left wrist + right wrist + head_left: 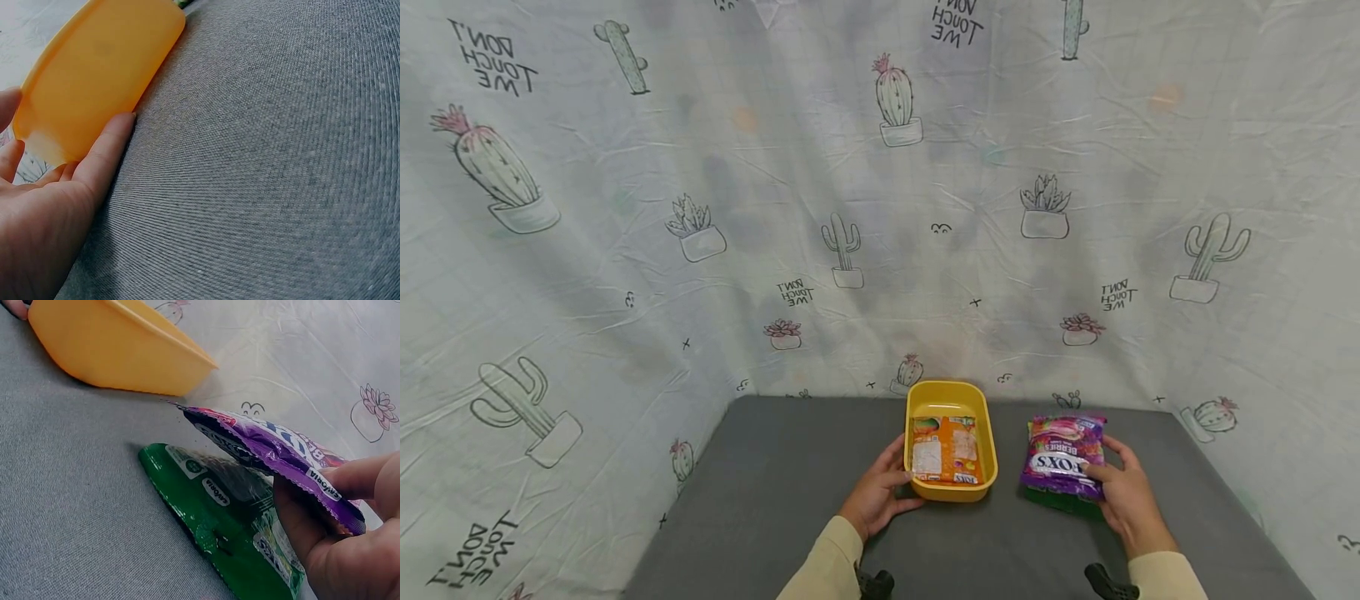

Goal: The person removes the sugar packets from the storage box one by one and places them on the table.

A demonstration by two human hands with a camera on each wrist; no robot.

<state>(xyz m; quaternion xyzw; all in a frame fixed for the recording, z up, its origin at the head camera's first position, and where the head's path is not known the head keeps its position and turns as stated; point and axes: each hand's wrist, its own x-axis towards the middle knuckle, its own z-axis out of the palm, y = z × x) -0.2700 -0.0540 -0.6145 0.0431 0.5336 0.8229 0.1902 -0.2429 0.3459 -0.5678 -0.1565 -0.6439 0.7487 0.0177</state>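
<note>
My left hand [874,492] holds the near left corner of a yellow plastic tub [951,494]; in the left wrist view, the thumb lies along the tub's lower edge and the fingers are round its side. Inside the tub lies an orange candy bag [944,451]. My right hand [1127,498] pinches a purple Fox's Berries candy bag [1062,454] by its edge. The right wrist view shows this bag raised and tilted above a green candy bag [215,515], which lies on the table and is partly hidden from the head camera.
Both bags and the tub are on a grey cloth-covered table [790,467]. A pale curtain [850,167] printed with cacti hangs behind and along the sides. Dark wrist straps or mounts [1108,582] show at the sleeves.
</note>
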